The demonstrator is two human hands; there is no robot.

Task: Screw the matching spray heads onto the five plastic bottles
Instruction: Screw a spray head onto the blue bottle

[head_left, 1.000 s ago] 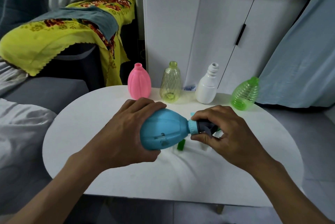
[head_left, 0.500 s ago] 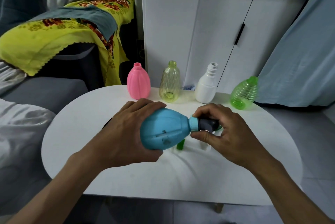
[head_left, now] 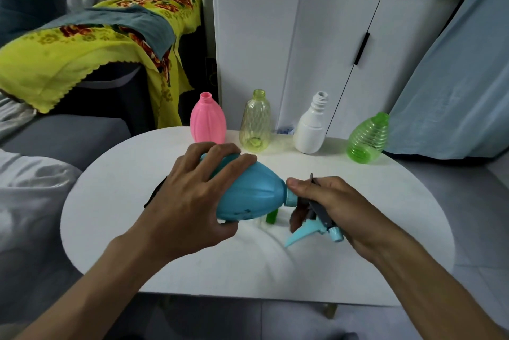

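Note:
My left hand [head_left: 190, 199] grips a blue bottle [head_left: 248, 193] held on its side above the white table [head_left: 275, 262], neck pointing right. My right hand [head_left: 333, 207] is closed around a grey and blue spray head [head_left: 322, 222] set at the bottle's neck, its blue trigger sticking out below my fingers. Along the table's far edge stand a pink bottle [head_left: 208, 122], a yellow-green clear bottle [head_left: 254, 122], a white bottle [head_left: 311, 127] and a green ribbed bottle [head_left: 367, 138], all without heads. A green part [head_left: 272, 215] lies partly hidden under the blue bottle.
A dark object [head_left: 155, 192] lies on the table behind my left hand, mostly hidden. White cabinets [head_left: 330, 50] rise just behind the table. A grey sofa with a yellow cloth [head_left: 68, 61] is at the left, and a light blue curtain [head_left: 454, 78] hangs at the right.
My right hand has turned on the spray head, so the blue trigger now points down toward me. My left hand has shifted its grip over the top of the bottle.

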